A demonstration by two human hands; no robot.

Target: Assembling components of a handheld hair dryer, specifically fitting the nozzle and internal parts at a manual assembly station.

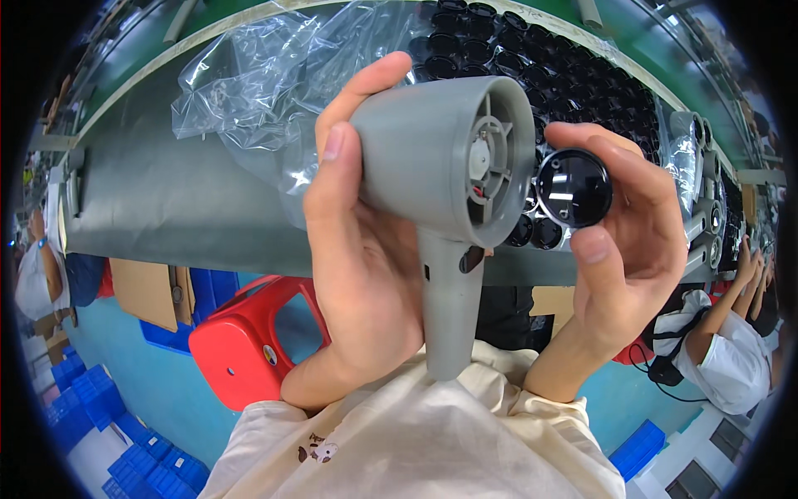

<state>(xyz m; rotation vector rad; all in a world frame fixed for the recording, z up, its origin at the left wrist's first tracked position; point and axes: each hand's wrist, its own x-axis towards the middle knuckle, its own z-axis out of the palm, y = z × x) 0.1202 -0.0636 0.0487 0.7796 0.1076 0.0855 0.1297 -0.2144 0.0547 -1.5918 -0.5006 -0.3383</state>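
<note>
Wears a loose cream shirt (465,441) with short sleeves (264,428) and, below the left hand (362,266), a small brown-and-white cartoon print (319,449).

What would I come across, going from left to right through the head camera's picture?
Stacked blue bins at lower left → red stool → left hand → grey dryer-shaped housing → round black cap → right hand → co-worker in white.

I had bright light, glare on the black cap (578,193) in the right hand (642,237), glints on clear plastic (249,83) beyond the left hand (357,266). Outside both, edges bowed into black.
</note>
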